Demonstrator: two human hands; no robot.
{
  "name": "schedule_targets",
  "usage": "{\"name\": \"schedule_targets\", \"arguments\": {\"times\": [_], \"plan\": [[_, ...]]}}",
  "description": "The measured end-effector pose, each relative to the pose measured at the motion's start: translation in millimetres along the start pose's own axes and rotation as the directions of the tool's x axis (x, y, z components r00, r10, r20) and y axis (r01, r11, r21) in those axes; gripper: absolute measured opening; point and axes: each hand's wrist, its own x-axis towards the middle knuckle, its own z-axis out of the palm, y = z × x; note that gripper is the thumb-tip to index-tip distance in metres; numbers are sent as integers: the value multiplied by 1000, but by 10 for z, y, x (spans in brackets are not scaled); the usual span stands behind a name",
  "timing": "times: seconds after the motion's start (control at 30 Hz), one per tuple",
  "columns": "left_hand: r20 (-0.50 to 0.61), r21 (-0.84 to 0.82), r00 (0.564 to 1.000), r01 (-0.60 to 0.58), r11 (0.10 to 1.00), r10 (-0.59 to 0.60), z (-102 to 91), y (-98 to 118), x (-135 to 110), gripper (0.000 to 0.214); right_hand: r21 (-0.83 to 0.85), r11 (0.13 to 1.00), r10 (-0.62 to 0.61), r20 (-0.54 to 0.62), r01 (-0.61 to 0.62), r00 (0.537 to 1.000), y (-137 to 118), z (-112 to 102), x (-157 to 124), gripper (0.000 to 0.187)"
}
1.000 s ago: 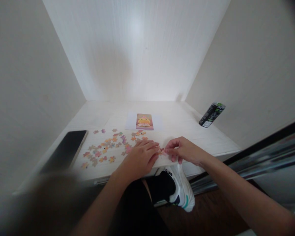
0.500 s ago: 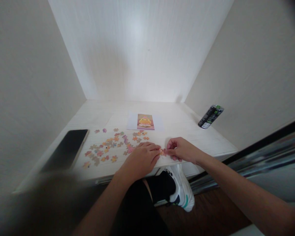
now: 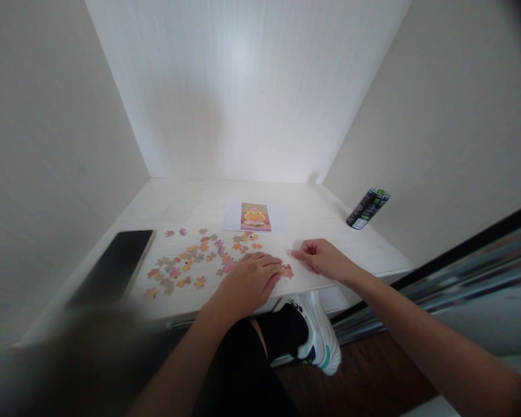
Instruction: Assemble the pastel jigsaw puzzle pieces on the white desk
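My left hand (image 3: 252, 281) rests on the white tabletop, its fingers bent over the left end of a few joined puzzle pieces (image 3: 288, 271). Thumb and fingertips hold this pink and yellowish cluster, partly hiding it. My right hand (image 3: 319, 256) is a little above and right of the cluster, apart from it. Its thumb and index finger are pinched together; whether a small piece is between them I cannot make out. Many loose puzzle pieces (image 3: 200, 282) in orange, pink, purple and grey-green lie spread to the left of my left hand.
A picture card (image 3: 255, 217) of a yellow figure lies on white paper (image 3: 232, 217) behind the pieces. A dark phone (image 3: 113, 266) is at the left. At the right, a black can (image 3: 368, 208) stands near the side wall. Below the table edge is a white shoe (image 3: 319, 336).
My right hand has come off the joined pieces, moving slightly up and away, so their pink right end now shows. My left hand has stayed in place.
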Motion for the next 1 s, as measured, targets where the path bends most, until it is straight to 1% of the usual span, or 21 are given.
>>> {"name": "schedule_targets", "arguments": {"times": [0.07, 0.1, 0.2, 0.3, 0.4, 0.47, 0.53, 0.6, 0.67, 0.73, 0.8, 0.87, 0.93, 1.0], "plan": [[-21, -33, 1000, 18, 999, -18, -11, -10, -3, 27, -20, 999, -51, -112, 49, 992, 55, 11, -26, 37], [-34, -52, 999, 21, 998, -23, -18, -19, -6, 27, -32, 997, -73, -137, 69, 988, 75, 21, -50, 35], [-116, -89, 992, 39, 995, -49, -42, -61, -22, 28, -48, 991, -134, -145, 128, 980, 91, 54, -163, 27], [-259, -97, 959, 91, 991, -114, -64, -100, -36, 25, -66, 975, -221, -155, 214, 963, 67, 69, -299, 22], [-352, -110, 918, 153, 982, -182, -81, -110, -30, 21, -100, 945, -324, -179, 311, 929, 70, 104, -421, 18], [-361, -113, 908, 185, 976, -214, -89, -101, -14, 19, -125, 923, -383, -213, 364, 899, 99, 181, -493, 20], [-356, -106, 906, 205, 973, -230, -90, -91, 1, 19, -179, 906, -420, -292, 383, 859, 134, 316, -562, 23], [-347, -93, 906, 222, 971, -241, -84, -85, 10, 19, -252, 904, -422, -411, 344, 808, 153, 489, -623, 25], [-332, -79, 909, 237, 968, -250, -74, -83, 13, 19, -264, 923, -382, -531, 281, 757, 140, 654, -668, 22], [-296, -68, 922, 242, 968, -252, -67, -73, 15, 19, -235, 948, -317, -601, 216, 734, 96, 768, -688, 23], [-217, -57, 953, 206, 977, -213, -66, -46, 24, 20, -205, 967, -251, -629, 155, 736, 41, 812, -684, 24], [-104, -31, 983, 146, 989, -148, -68, -2, 42, 23, -190, 975, -214, -628, 119, 748, -4, 803, -667, 25], [13, 4, 995, 99, 995, -99, -68, 45, 64, 29, -185, 976, -205, -612, 113, 764, -32, 776, -652, 24], [99, 33, 992, 79, 996, -81, -65, 80, 83, 35, -180, 977, -202, -609, 115, 767, -49, 763, -647, 22]]}}
